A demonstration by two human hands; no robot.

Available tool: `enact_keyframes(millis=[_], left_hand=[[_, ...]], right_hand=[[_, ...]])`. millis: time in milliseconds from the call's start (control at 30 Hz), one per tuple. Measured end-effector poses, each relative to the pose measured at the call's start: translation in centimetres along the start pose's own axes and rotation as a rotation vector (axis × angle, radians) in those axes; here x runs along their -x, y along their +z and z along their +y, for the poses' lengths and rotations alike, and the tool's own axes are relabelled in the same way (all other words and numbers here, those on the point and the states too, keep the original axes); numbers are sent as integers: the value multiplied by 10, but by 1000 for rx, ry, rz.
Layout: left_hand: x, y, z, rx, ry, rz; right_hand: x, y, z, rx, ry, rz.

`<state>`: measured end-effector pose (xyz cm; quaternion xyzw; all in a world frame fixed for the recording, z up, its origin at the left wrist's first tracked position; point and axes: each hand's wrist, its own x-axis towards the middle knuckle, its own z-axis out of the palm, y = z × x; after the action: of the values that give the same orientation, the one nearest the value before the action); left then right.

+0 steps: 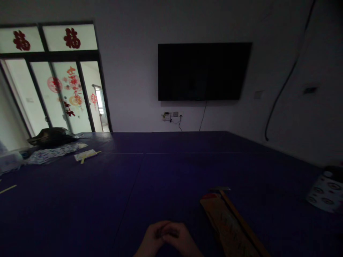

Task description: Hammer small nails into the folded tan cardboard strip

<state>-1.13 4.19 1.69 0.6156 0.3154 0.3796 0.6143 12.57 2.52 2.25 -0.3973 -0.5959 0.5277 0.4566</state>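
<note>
At the bottom centre, my left hand (153, 235) and my right hand (184, 238) meet above the dark blue table (93, 207). Their fingers are curled together and touch. A dark patch shows between them, and I cannot make out whether it is a small thing or shadow. To the right of my hands lies an orange-brown printed packet (226, 225) with a red end. A long wooden stick (241, 221) runs along its right side, with a thin greyish strip (219, 188) at its far tip.
On the left are a black bag (52, 136), crumpled patterned plastic (50, 154), and a white packet (85, 155) with pale yellow strips. A container with an eye pattern (323, 192) stands at the right edge. A television (203, 71) hangs on the wall beyond.
</note>
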Motion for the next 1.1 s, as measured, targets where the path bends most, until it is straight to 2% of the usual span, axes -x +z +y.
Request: enact_keyframes(millis=[400,533,633,733,867,1100], left_hand=[[2,4,7,6,-7,9],[0,3,6,-19,-23,-32],[0,3,7,-36,8,-45],[2,5,11,-48,20,-15],[2,7,14,-59,57,-13],[-2,5,6,-62,81,10]], right_hand=[[-1,-1,11,181,-3,13],[-3,-2,16,183,18,-39],[-3,-2,18,188,-4,-20],[-1,-2,12,191,-24,11],[1,-1,0,178,-43,-9],[0,-3,-2,191,-61,-9]])
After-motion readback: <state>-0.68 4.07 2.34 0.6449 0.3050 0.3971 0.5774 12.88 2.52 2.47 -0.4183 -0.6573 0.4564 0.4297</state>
